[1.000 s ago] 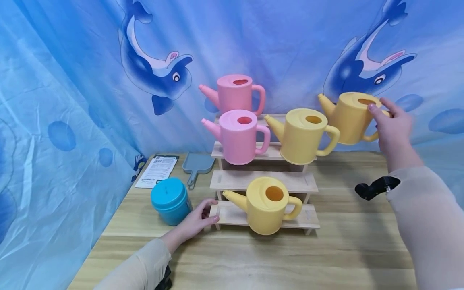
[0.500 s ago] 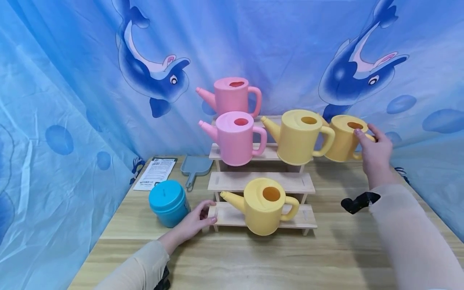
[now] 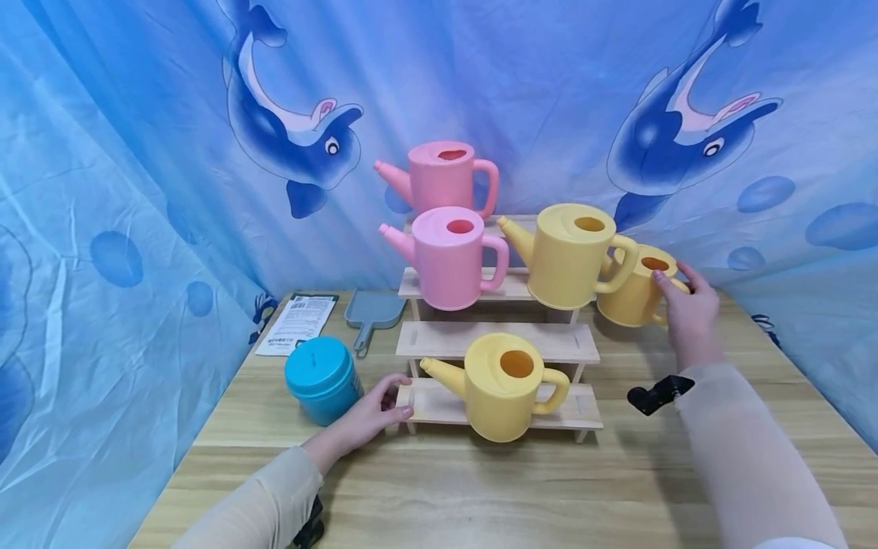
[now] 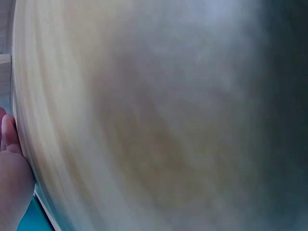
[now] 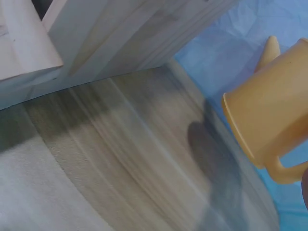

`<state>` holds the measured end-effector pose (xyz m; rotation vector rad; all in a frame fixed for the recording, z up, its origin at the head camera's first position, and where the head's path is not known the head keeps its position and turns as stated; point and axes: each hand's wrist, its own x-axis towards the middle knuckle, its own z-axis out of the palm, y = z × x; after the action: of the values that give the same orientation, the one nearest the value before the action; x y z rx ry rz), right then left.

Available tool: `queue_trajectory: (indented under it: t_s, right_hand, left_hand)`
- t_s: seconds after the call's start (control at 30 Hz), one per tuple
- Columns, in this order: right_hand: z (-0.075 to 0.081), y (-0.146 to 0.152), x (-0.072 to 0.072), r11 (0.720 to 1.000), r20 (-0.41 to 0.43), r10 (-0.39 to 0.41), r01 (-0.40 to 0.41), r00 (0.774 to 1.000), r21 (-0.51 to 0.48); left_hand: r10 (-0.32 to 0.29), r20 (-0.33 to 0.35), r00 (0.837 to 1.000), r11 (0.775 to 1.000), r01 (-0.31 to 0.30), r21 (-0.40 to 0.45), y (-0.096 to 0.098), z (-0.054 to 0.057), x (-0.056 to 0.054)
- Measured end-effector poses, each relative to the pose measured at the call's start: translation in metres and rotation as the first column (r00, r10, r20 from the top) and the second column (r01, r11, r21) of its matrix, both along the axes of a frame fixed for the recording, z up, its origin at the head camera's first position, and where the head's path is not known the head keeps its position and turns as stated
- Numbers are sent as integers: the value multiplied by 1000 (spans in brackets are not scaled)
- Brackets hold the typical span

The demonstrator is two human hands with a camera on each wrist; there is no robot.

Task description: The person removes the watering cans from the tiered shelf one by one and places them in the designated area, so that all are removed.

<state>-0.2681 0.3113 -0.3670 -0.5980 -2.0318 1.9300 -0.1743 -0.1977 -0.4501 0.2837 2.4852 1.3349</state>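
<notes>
My right hand (image 3: 693,316) grips a deep yellow watering can (image 3: 629,299) by its handle side, low behind the right of the wooden step stand (image 3: 439,340). In the right wrist view this watering can (image 5: 269,108) shows its side and base, tilted in that view, with a shadow on the table below. My left hand (image 3: 370,412) holds the left end of the stand's lowest step between thumb and fingers. A yellow watering can (image 3: 497,408) stands on that step. Higher up stand a paler yellow watering can (image 3: 569,263), a light pink one (image 3: 449,267) and a darker pink one (image 3: 442,179).
A blue lidded tub (image 3: 322,385) stands close to my left wrist. Behind it lie a grey dustpan (image 3: 373,309) and a white printed packet (image 3: 298,324) on the wooden table (image 3: 480,496). A blue dolphin-print curtain (image 3: 521,91) hangs along the back and left.
My right hand has brought the deep yellow watering can down and to the left, now partly behind the paler yellow one. The left hand has stayed at the stand.
</notes>
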Motion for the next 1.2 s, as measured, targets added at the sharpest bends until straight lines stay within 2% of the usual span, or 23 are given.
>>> queue_trajectory:
  t_s: [0.43, 0.73, 0.93, 1.2]
  right_hand:
    - [-30, -9, -7, 999, -20, -34, 34, 999, 21]
    - [-40, -15, -6, 1000, -66, -25, 25, 998, 9]
    - [-43, -15, -5, 991, -35, 37, -32, 999, 129]
    - [-43, -9, -8, 955, -2, 116, -111, 993, 275]
  left_hand:
    - [-6, 6, 1000, 1000, 6, 10, 0, 1, -1]
    - [-9, 4, 1000, 1000, 9, 7, 1, 4, 1]
    - [-14, -4, 1000, 1000, 14, 8, 0, 2, 0]
    - [-45, -19, 999, 999, 45, 23, -2, 2, 0]
